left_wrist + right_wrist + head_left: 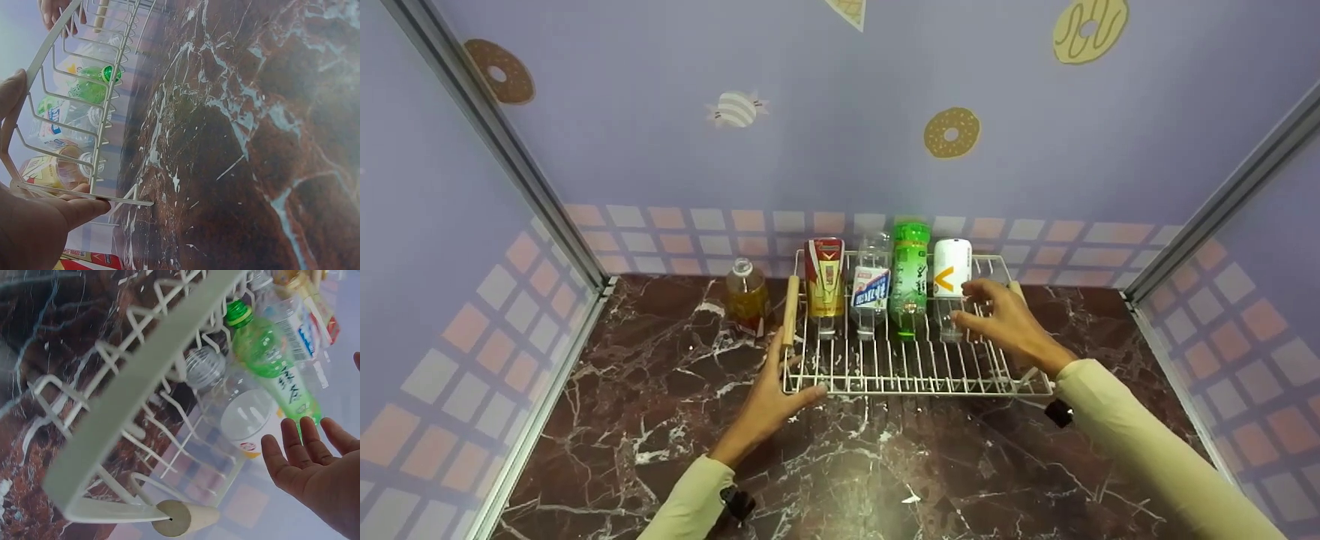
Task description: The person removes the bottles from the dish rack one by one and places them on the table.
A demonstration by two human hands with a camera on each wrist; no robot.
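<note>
A white wire rack (915, 391) with wooden handles stands on the counter. My left hand (769, 397) grips its front left corner, thumb on the front rail and fingers along the side wires. In the rack, neck down in a row, are a red-and-gold-labelled bottle (825, 277), a clear bottle (871, 289) with a blue-and-white label, a green bottle (911, 274) and a white-labelled bottle (952, 266) with an orange mark. Beside that last one, my right hand (1012, 326) has its fingers spread; the right wrist view (320, 467) shows nothing in it.
An amber bottle (748, 296) stands upright on the dark marbled counter (855, 465), left of the rack's wooden handle (790, 311). A purple wall (840, 150) with printed sweets rises close behind the rack. Side walls with grey metal edges (502, 142) flank the counter.
</note>
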